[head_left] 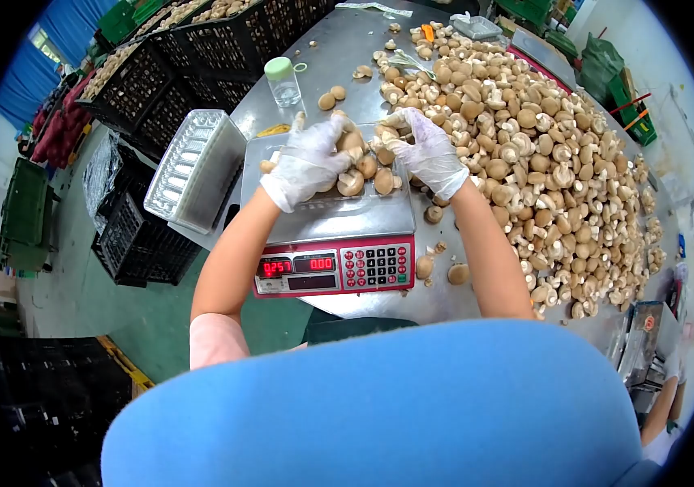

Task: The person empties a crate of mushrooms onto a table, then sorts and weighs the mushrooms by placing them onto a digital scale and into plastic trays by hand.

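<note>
Head view: half-curled left hand is right up against mushrooms on the scale; right hand, loosely curled, reaches others at its edge (can't tell if either's gripping). They look light, springy, bruisable; I'd take cap sides gently.

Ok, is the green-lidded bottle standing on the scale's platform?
No, the green-lidded bottle stands on the metal table, beyond the far edge of the scale.
</note>
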`<state>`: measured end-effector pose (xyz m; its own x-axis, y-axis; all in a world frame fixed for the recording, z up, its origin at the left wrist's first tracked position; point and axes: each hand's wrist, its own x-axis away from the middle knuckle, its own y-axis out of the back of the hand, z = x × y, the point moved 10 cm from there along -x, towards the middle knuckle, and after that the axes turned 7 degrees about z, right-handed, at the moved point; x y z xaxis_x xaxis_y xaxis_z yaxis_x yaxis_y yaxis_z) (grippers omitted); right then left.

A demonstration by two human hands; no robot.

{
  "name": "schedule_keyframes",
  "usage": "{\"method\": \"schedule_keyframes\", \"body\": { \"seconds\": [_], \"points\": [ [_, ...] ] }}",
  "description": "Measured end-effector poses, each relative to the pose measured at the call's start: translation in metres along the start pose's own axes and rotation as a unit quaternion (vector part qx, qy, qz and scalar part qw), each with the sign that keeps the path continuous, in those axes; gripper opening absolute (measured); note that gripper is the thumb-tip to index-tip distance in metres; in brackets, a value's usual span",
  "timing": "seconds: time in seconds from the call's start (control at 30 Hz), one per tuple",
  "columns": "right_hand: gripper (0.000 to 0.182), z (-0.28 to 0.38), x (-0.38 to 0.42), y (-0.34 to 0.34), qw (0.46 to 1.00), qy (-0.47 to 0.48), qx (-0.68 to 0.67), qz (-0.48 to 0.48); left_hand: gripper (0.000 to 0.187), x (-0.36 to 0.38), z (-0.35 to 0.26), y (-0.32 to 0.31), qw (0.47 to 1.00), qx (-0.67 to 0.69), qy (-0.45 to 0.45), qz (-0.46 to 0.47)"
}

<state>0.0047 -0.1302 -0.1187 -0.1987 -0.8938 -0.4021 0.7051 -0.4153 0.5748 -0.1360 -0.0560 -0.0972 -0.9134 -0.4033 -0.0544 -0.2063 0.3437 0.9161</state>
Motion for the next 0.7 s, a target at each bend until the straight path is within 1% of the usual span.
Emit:
{"method": "schedule_keyframes", "body": {
  "seconds": [0.03, 0.07, 0.1, 0.13, 0.17, 0.23, 0.27, 0.33, 0.37, 0.4, 0.43, 0.47, 0.5, 0.57, 0.6, 0.63, 0.7],
  "points": [
    [0.027, 0.009, 0.0, 0.003, 1.0, 0.026, 0.008, -0.01, 0.034, 0.003, 0.01, 0.009, 0.995, 0.093, 0.004, -0.034],
    [0.027, 0.013, 0.002, 0.005, 1.0, 0.025, 0.005, -0.011, 0.033, 0.007, 0.019, 0.017, 0.98, 0.185, 0.001, -0.07],
    [0.028, 0.024, 0.002, 0.002, 1.0, 0.019, 0.002, 0.012, 0.031, 0.01, 0.018, 0.033, 0.978, 0.173, -0.018, -0.118],
    [0.029, 0.031, 0.002, -0.004, 0.999, 0.014, -0.001, 0.036, 0.033, 0.013, 0.031, 0.035, 0.967, 0.226, 0.03, -0.112],
    [0.029, 0.032, 0.001, -0.012, 0.999, 0.014, -0.002, 0.035, 0.032, 0.016, 0.032, 0.04, 0.959, 0.259, 0.023, -0.116],
    [0.026, 0.046, -0.001, -0.037, 0.995, 0.065, 0.019, 0.078, 0.033, 0.018, 0.023, 0.044, 0.94, 0.326, 0.05, -0.082],
    [0.025, 0.046, 0.002, -0.048, 0.989, 0.054, 0.091, 0.105, 0.033, 0.017, 0.024, 0.042, 0.941, 0.325, 0.05, -0.083],
    [0.026, 0.047, 0.006, -0.05, 0.99, 0.029, 0.089, 0.107, 0.036, 0.015, 0.027, 0.033, 0.968, 0.235, 0.036, -0.081],
    [0.027, 0.045, 0.006, -0.05, 0.989, 0.025, 0.093, 0.114, 0.04, 0.008, 0.035, 0.024, 0.957, 0.271, -0.011, -0.101],
    [0.027, 0.041, 0.007, -0.049, 0.989, 0.026, 0.093, 0.116, 0.04, 0.007, 0.036, 0.02, 0.966, 0.239, -0.014, -0.098],
    [0.028, 0.032, 0.009, -0.051, 0.991, 0.017, 0.008, 0.132, 0.04, 0.007, 0.037, 0.017, 0.973, 0.208, -0.018, -0.094],
    [0.03, 0.025, 0.011, -0.053, 0.986, 0.007, -0.076, 0.147, 0.04, 0.006, 0.039, 0.013, 0.973, 0.208, -0.017, -0.095],
    [0.03, 0.023, 0.012, -0.052, 0.986, 0.009, -0.075, 0.149, 0.037, 0.003, 0.03, 0.008, 0.986, 0.156, -0.015, -0.056],
    [0.032, 0.019, 0.014, -0.051, 0.987, 0.011, -0.082, 0.14, 0.034, 0.009, 0.016, 0.006, 1.0, -0.021, 0.004, -0.017],
    [0.031, 0.023, 0.015, -0.044, 0.992, 0.002, -0.05, 0.112, 0.035, 0.008, 0.018, 0.005, 1.0, -0.005, 0.009, 0.002],
    [0.031, 0.029, 0.016, -0.045, 0.992, 0.005, -0.052, 0.117, 0.035, 0.007, 0.022, 0.004, 1.0, 0.011, 0.015, 0.02],
    [0.031, 0.041, 0.013, -0.035, 0.998, 0.019, 0.008, 0.063, 0.034, 0.009, 0.025, 0.017, 0.996, 0.075, -0.029, -0.042]
  ]
}}
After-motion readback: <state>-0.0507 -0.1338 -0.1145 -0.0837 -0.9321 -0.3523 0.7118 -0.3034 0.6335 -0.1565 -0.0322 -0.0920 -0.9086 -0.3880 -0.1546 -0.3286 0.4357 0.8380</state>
